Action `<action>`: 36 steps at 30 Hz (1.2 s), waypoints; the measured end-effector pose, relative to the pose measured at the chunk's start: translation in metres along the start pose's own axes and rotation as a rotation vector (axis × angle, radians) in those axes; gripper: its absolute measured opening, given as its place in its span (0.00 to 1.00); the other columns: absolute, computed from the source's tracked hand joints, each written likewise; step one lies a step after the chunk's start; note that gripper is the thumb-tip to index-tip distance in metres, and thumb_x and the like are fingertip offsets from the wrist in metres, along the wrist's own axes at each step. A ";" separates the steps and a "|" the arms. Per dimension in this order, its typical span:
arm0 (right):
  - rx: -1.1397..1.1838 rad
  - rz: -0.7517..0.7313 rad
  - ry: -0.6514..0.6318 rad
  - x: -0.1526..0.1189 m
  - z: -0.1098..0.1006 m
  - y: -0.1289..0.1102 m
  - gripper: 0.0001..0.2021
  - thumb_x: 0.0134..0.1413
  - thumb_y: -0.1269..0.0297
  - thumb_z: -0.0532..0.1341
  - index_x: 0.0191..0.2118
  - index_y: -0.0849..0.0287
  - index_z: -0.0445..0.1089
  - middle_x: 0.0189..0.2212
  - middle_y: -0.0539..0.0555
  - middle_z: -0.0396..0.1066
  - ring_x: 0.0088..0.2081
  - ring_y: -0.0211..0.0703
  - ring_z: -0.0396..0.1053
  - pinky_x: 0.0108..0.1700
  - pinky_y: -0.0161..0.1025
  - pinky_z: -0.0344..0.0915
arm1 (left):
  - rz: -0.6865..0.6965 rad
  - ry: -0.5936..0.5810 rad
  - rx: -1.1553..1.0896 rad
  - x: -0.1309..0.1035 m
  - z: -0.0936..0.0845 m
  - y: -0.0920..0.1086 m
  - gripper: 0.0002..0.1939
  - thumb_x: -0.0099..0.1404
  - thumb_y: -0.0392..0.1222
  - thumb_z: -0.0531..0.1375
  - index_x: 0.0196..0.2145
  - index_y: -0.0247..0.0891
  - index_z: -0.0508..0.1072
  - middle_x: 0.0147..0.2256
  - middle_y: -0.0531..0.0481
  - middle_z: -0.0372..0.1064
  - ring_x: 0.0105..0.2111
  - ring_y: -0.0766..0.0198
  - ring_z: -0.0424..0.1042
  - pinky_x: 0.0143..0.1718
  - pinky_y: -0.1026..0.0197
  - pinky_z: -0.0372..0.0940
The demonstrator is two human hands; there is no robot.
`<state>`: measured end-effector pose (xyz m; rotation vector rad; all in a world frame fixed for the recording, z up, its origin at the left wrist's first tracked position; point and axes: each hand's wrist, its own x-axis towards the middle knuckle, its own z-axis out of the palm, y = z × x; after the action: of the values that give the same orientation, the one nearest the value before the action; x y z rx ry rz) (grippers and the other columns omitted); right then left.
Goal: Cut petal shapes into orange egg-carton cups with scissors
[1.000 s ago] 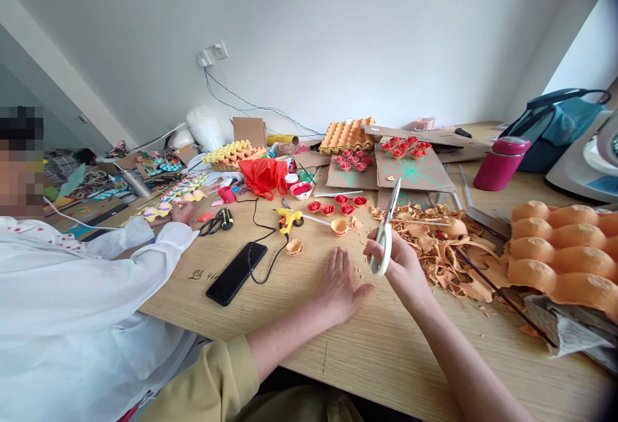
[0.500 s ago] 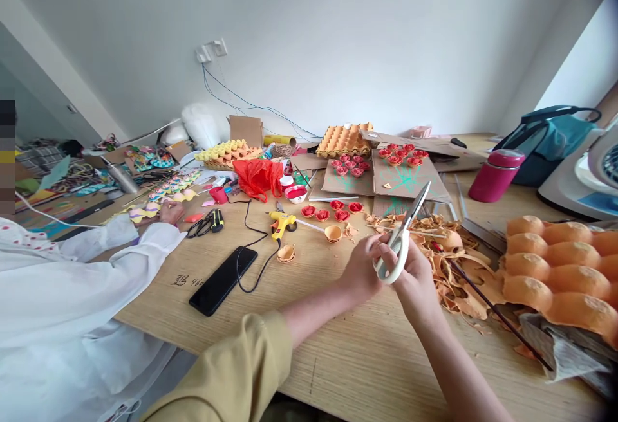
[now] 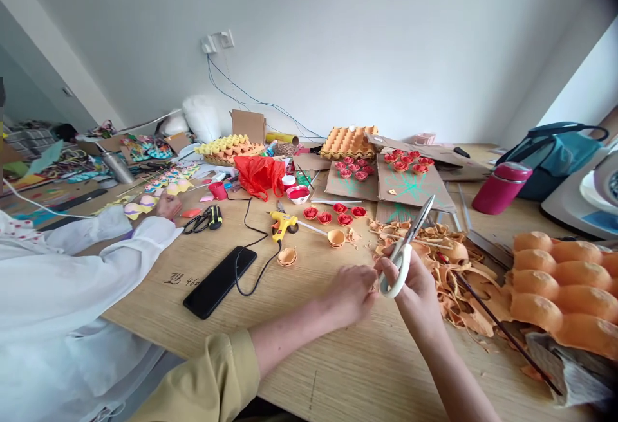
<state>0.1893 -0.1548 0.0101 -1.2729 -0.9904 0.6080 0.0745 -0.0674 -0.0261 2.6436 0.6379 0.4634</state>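
Fingers of the person's right hand [image 3: 419, 285] wrap around white-handled scissors [image 3: 405, 260], whose blades aim at one o'clock. Just beside that hand, at nine o'clock, the left hand [image 3: 348, 294] is curled; whether it grasps anything cannot be told. Orange scraps [image 3: 451, 303] lie from twelve to three o'clock of the right hand; a small orange cup [image 3: 337, 238] sits at twelve o'clock of the left, and a black phone [image 3: 215, 287] lies toward nine.
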 end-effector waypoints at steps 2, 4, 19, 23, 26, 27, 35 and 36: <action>-0.001 0.022 -0.006 -0.001 0.002 0.001 0.16 0.57 0.47 0.63 0.42 0.53 0.66 0.30 0.50 0.68 0.30 0.42 0.65 0.31 0.37 0.64 | -0.031 0.055 0.018 0.005 -0.016 -0.015 0.16 0.67 0.36 0.54 0.52 0.42 0.68 0.42 0.46 0.73 0.46 0.55 0.72 0.52 0.50 0.65; -0.027 0.036 -0.026 -0.002 0.003 0.003 0.16 0.58 0.47 0.63 0.43 0.53 0.65 0.31 0.50 0.68 0.30 0.42 0.65 0.31 0.37 0.63 | -0.125 0.219 0.105 0.012 -0.030 -0.035 0.24 0.65 0.38 0.57 0.58 0.40 0.62 0.51 0.41 0.67 0.53 0.51 0.67 0.56 0.47 0.63; -0.287 0.073 -0.106 0.003 0.004 0.028 0.16 0.61 0.46 0.57 0.38 0.54 0.66 0.28 0.51 0.69 0.30 0.45 0.68 0.30 0.38 0.63 | -0.110 0.178 -0.039 -0.002 -0.032 -0.066 0.19 0.61 0.34 0.60 0.50 0.39 0.69 0.49 0.44 0.67 0.51 0.53 0.68 0.54 0.52 0.65; -0.816 -0.067 -0.121 0.007 -0.004 0.037 0.14 0.60 0.52 0.58 0.27 0.52 0.60 0.19 0.48 0.67 0.21 0.43 0.64 0.26 0.37 0.55 | -0.156 0.213 -0.102 -0.016 -0.032 -0.063 0.19 0.59 0.33 0.63 0.48 0.43 0.69 0.47 0.46 0.66 0.50 0.54 0.68 0.54 0.51 0.65; -1.082 -0.141 -0.161 0.008 -0.009 0.044 0.12 0.61 0.55 0.56 0.28 0.52 0.62 0.20 0.50 0.71 0.23 0.46 0.69 0.27 0.38 0.54 | -0.194 0.231 -0.165 -0.018 -0.031 -0.063 0.19 0.55 0.37 0.68 0.44 0.43 0.70 0.45 0.47 0.66 0.49 0.54 0.68 0.52 0.51 0.65; -1.135 -0.134 -0.180 0.009 -0.011 0.046 0.12 0.61 0.54 0.55 0.29 0.52 0.63 0.21 0.51 0.72 0.24 0.47 0.70 0.28 0.39 0.55 | -0.208 0.230 -0.176 -0.018 -0.032 -0.063 0.21 0.54 0.38 0.70 0.44 0.43 0.70 0.45 0.47 0.66 0.49 0.54 0.68 0.52 0.51 0.65; -1.435 -0.065 -0.264 0.000 -0.014 0.046 0.11 0.60 0.53 0.58 0.32 0.54 0.68 0.31 0.55 0.77 0.34 0.54 0.76 0.36 0.46 0.61 | -0.213 0.258 -0.210 -0.018 -0.037 -0.060 0.21 0.53 0.48 0.72 0.40 0.41 0.70 0.42 0.48 0.70 0.47 0.52 0.68 0.50 0.51 0.64; -1.456 -0.063 -0.276 -0.002 -0.012 0.044 0.10 0.60 0.54 0.58 0.33 0.55 0.68 0.32 0.55 0.77 0.35 0.55 0.77 0.35 0.45 0.61 | -0.206 0.264 -0.216 -0.019 -0.038 -0.060 0.20 0.53 0.48 0.71 0.40 0.41 0.70 0.42 0.47 0.70 0.47 0.52 0.68 0.50 0.51 0.64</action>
<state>0.2051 -0.1526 -0.0330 -2.4162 -1.8054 -0.1207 0.0218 -0.0161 -0.0234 2.3042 0.8765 0.7790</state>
